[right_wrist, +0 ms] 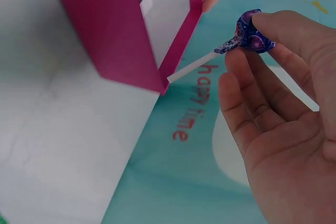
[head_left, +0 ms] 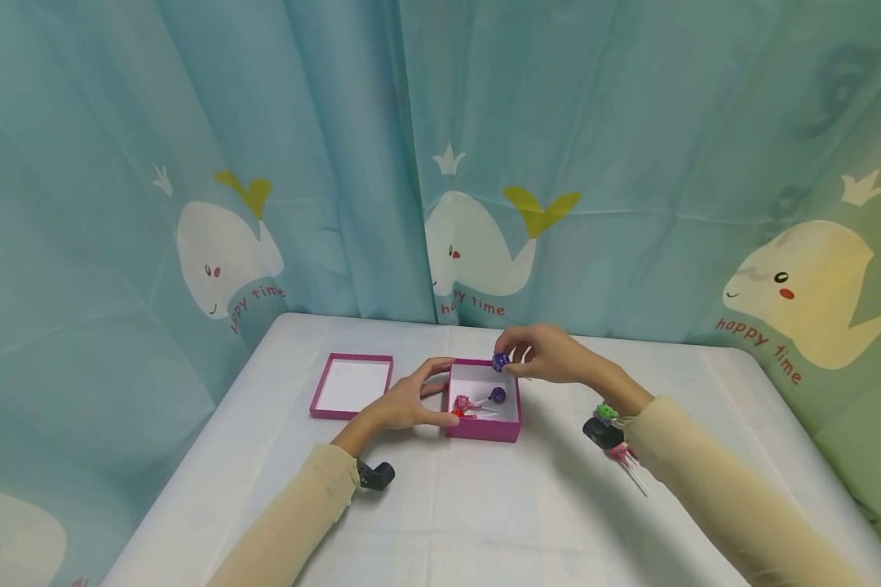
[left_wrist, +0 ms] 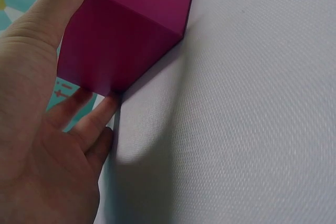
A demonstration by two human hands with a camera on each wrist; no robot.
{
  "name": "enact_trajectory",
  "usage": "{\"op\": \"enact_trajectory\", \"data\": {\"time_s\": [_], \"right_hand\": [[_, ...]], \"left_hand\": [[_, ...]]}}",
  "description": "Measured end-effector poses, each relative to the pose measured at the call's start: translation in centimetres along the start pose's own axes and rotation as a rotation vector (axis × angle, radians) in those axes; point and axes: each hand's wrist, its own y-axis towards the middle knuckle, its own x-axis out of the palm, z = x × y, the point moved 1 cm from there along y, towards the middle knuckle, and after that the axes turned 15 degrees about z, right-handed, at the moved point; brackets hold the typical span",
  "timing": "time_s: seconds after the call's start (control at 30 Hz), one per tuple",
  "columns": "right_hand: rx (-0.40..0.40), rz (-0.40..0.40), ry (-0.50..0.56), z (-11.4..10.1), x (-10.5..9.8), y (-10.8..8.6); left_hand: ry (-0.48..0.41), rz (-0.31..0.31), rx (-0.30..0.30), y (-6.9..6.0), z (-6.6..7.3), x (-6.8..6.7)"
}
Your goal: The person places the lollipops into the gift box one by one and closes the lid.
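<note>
A magenta box [head_left: 483, 430] with a white inside holds several lollipops, among them a purple one [head_left: 497, 395] and a pink one [head_left: 462, 402]. My left hand [head_left: 405, 401] grips the box's left side, thumb at the front corner; in the left wrist view the hand [left_wrist: 58, 145] has fingertips against the box [left_wrist: 115, 40]. Above the box's back right corner, my right hand [head_left: 551, 355] pinches a purple-wrapped lollipop [head_left: 500, 362] by its head. The right wrist view shows this lollipop [right_wrist: 254, 31] between thumb and forefinger of the hand [right_wrist: 289, 93], its white stick pointing toward the box rim [right_wrist: 181, 40].
Left of the box lies a magenta-edged lid [head_left: 352, 385], white inside up. On the white table [head_left: 484, 522], a green lollipop [head_left: 606, 413] and pink ones [head_left: 620, 452] lie partly behind the right wrist's camera. A curtain [head_left: 338, 244] hangs behind the table.
</note>
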Motion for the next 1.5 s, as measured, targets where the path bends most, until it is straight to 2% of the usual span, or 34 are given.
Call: {"op": "enact_trajectory", "data": {"time_s": [0.3, 0.5, 0.73, 1.1, 1.5], "right_hand": [[0.063, -0.025, 0.033, 0.0, 2.8, 1.6], [0.052, -0.027, 0.044, 0.5, 4.7, 1.6], [0.083, -0.04, -0.011, 0.8, 6.3, 1.7], [0.08, -0.059, -0.057, 1.1, 7.7, 2.2], [0.075, -0.049, -0.067, 0.8, 8.2, 2.1]], "left_hand": [[0.005, 0.001, -0.013, 0.1, 0.0, 0.0], [0.0, -0.003, -0.014, 0.2, -0.3, 0.0], [-0.01, -0.004, -0.016, 0.2, -0.3, 0.0], [-0.015, -0.018, 0.006, 0.1, -0.3, 0.0], [-0.021, -0.014, 0.009, 0.1, -0.3, 0.0]]}}
